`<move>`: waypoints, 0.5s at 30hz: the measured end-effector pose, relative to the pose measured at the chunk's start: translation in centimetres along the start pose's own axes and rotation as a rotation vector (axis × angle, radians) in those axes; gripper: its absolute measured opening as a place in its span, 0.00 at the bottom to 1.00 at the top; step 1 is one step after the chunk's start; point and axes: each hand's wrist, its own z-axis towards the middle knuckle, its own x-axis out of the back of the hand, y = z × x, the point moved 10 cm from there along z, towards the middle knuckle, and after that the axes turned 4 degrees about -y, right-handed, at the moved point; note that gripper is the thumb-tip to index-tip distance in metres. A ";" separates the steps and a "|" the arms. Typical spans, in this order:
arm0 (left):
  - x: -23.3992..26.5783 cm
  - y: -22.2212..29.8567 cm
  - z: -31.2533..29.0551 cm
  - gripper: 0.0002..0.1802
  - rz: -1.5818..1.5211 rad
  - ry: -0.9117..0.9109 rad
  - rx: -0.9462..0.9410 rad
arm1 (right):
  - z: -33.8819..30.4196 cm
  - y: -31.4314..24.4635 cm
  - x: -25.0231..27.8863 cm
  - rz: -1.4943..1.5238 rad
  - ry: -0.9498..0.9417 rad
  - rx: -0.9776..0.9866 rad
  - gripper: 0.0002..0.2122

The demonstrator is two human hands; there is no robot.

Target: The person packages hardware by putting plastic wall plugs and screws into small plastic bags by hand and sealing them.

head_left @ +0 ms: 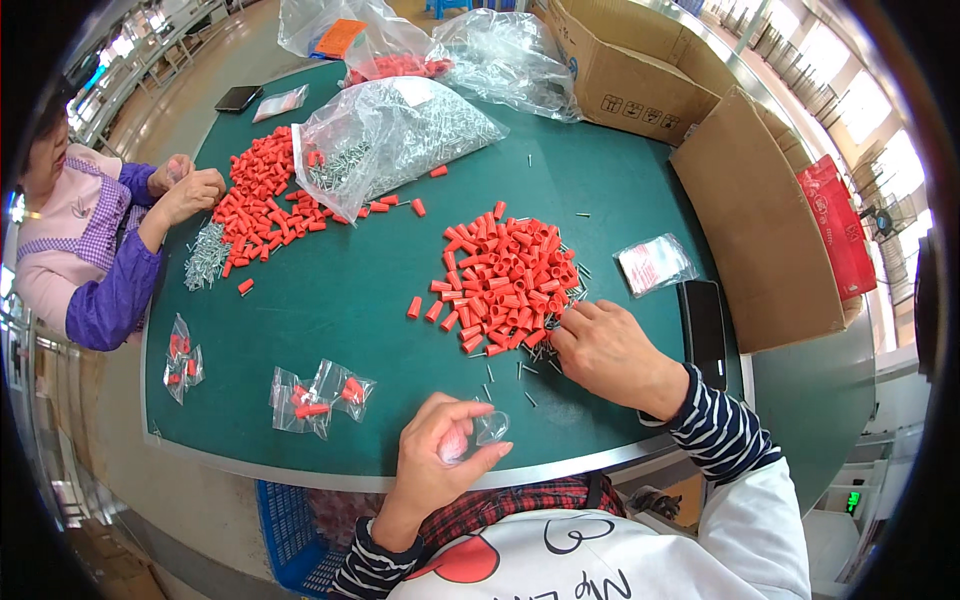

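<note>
My left hand (442,452), close to the near table edge, is closed on a small clear plastic bag (492,428); its film bulges out between thumb and fingers. At the lower right side of a heap of red, tapered plastic caps (505,280), my right hand (612,352) has its fingertips pressed together among small silver screws (530,370). What those fingertips hold is hidden. Two filled clear bags with red caps (322,398) lie to the left of my left hand. Another such bag (183,362) lies farther left.
A co-worker (90,230) sits at the left beside red caps (265,190) and screws (205,258). A large clear bag of screws (395,140) lies at the back. Right: cardboard boxes (750,220), a packet of small bags (655,265), a dark phone-like object (704,330). Below is a blue crate (285,530).
</note>
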 end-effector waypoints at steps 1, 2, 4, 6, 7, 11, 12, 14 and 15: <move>0.1 0.1 0.0 0.24 0.014 0.002 -0.001 | 0.2 0.1 -0.2 -0.002 0.001 0.003 0.05; 0.2 0.1 -0.1 0.24 0.015 0.006 -0.002 | 0.5 0.4 -0.1 0.055 0.037 -0.009 0.05; 0.3 0.0 -0.2 0.24 0.032 0.019 -0.008 | 0.6 0.5 -0.2 0.108 0.073 -0.012 0.05; 0.3 0.0 -0.2 0.25 0.025 0.029 -0.011 | -0.4 1.7 -0.4 0.596 0.145 -0.093 0.05; 0.2 0.0 -0.2 0.25 0.020 0.028 -0.010 | -0.6 0.8 -0.4 0.599 0.140 -0.082 0.05; 0.1 0.1 0.0 0.25 0.029 0.052 -0.032 | -1.3 -0.3 -1.2 1.183 0.179 -0.279 0.05; 0.2 0.2 -0.1 0.25 0.044 0.066 -0.035 | -1.1 -1.0 -1.0 1.261 0.205 -0.268 0.05; 0.3 0.1 -0.1 0.25 0.054 0.077 -0.037 | -0.6 -2.2 -0.8 1.372 0.236 -0.233 0.04; 0.4 0.2 -0.1 0.25 0.069 0.083 -0.043 | -0.4 -2.6 -1.0 1.373 0.235 -0.236 0.04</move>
